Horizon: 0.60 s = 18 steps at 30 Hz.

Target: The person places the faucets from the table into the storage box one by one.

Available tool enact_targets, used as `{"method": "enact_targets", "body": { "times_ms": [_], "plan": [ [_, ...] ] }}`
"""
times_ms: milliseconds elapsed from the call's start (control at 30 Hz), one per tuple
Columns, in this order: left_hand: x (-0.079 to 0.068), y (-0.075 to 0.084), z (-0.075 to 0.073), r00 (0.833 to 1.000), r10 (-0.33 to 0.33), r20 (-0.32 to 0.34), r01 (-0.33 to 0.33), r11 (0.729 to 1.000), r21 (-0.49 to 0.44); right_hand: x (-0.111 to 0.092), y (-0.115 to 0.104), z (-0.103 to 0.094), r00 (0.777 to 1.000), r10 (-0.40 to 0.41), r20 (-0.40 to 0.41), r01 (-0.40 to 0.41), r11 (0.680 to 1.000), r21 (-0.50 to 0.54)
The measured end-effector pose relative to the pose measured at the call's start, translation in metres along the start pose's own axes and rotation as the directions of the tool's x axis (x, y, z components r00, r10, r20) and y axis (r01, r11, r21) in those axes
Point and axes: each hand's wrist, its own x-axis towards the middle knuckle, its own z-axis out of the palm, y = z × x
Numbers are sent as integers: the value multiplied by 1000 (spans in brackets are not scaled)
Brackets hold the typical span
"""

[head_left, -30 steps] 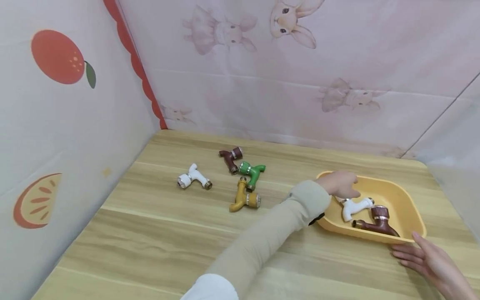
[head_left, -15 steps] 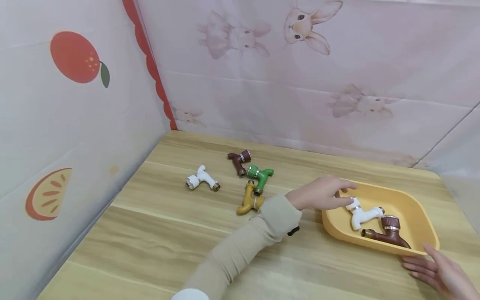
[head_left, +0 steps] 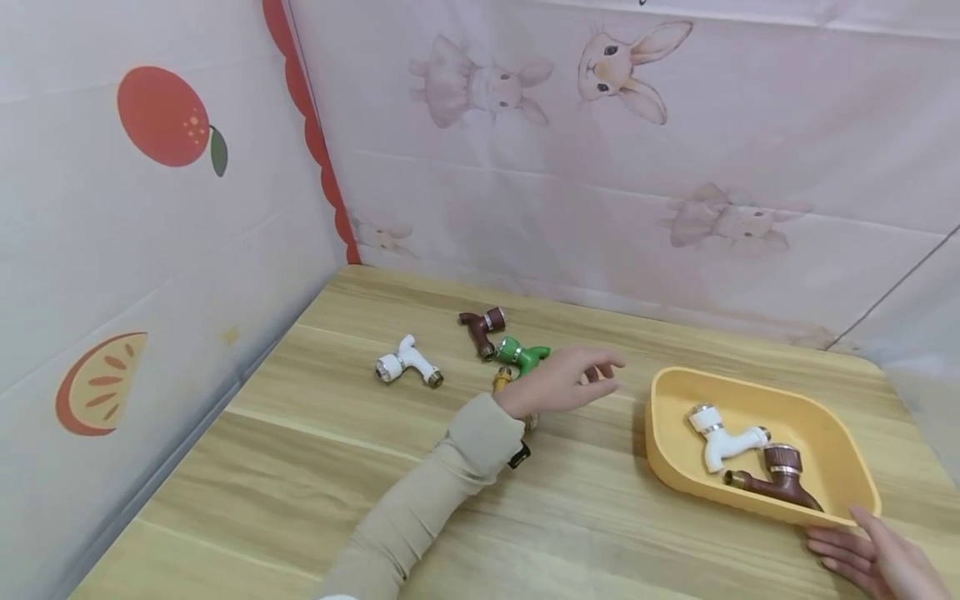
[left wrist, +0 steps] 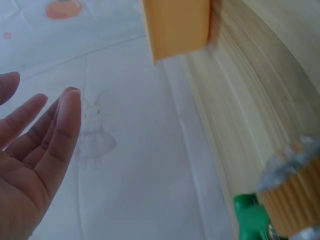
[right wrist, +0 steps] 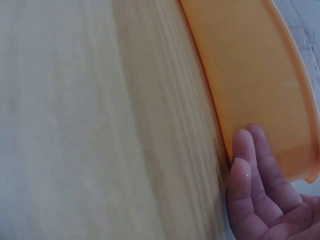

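Observation:
My left hand (head_left: 564,382) hangs over the table with its fingers spread and loosely bent, holding nothing. It partly hides a yellow faucet (head_left: 502,379) and a green faucet (head_left: 522,353) below it. A dark red faucet (head_left: 482,330) and a white faucet (head_left: 408,362) lie further left. With thumb on the rim and fingers against the outer wall, my right hand (head_left: 885,554) holds the near right corner of a yellow plastic tub (head_left: 663,450). Inside the tub lie another white faucet (head_left: 723,440) and a larger dark red faucet (head_left: 783,479).
The wood-patterned table (head_left: 300,475) meets a pink rabbit-print wall covering (head_left: 525,217) at the back. A pale fruit-print covering (head_left: 187,250) stands along the left side. Bare tabletop lies between the loose faucets and the tub.
My left hand has left the white faucet in the tub and swung left across the table to above the yellow faucet. The right hand stays at the tub's corner. The head view has shifted slightly.

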Motion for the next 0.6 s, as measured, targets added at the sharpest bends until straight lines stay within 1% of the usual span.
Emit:
{"method": "enact_targets", "body": {
  "times_ms": [100, 200, 267, 400, 467, 600],
  "plan": [
    [-8, -7, -4, 1000, 1, -17, -1, 1000, -18, 0, 3, -1, 999, -37, 25, 37, 999, 0],
    [-14, -13, -8, 999, -10, -32, 9, 1000, -14, 0, 4, -2, 997, -53, 49, 52, 998, 25],
    [-18, -17, -11, 999, -24, -44, 23, 1000, -15, 0, 5, -2, 994, -80, 72, 77, 996, 53],
    [-25, -25, -16, 996, -53, -73, 51, 998, -19, -2, 4, -3, 991, -105, 87, 98, 992, 79],
    [-30, -28, -20, 993, -75, -88, 73, 997, -29, -2, 4, -3, 993, -93, 76, 88, 993, 76],
    [-38, -36, -27, 989, -79, -125, 78, 997, -9, -1, 3, -3, 995, -74, 62, 69, 994, 87]
  ]
}}
